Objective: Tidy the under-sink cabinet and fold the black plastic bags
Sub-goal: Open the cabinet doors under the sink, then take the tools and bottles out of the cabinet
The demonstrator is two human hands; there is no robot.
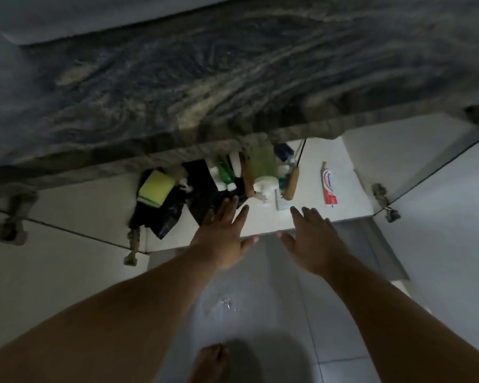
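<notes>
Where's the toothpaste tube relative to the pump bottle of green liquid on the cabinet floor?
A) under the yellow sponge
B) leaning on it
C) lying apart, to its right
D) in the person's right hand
C: the toothpaste tube lies flat on the white cabinet floor, well to the right of the pump bottle; both the left hand and right hand are open and empty.

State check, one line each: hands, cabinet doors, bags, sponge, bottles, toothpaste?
left hand: open, fingers spread, holding nothing, fingertips over the black plastic bags' edge
right hand: open, fingers spread, holding nothing
cabinet doors: open on both sides
black plastic bags: unfolded, crumpled on the cabinet floor
sponge: lying on the bags
green bottle: lying down
pump bottle: lying down, pump toward the hands
toothpaste tube: lying flat, apart from the rest
</notes>
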